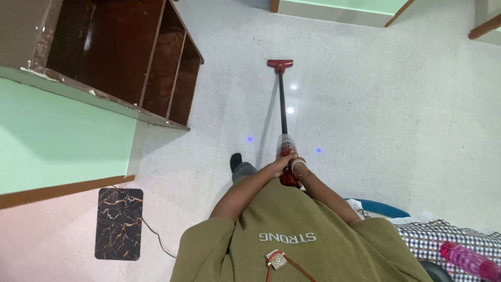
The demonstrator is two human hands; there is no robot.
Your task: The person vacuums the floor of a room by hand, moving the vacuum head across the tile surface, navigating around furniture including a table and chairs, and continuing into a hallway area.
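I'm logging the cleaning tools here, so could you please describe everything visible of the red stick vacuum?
The stick vacuum has a red floor head, a thin black tube and a red body with a clear section near the handle. It leans away from the person, head flat on the pale speckled floor. Both hands, the left hand and right hand, grip its upper end.

Bright, even indoor light, glare spots on the glossy floor, perhaps slight wide-angle edge distortion.

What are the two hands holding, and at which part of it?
Both hands, the left hand and the right hand, grip a red stick vacuum cleaner at its upper handle end; its floor head rests on the floor.
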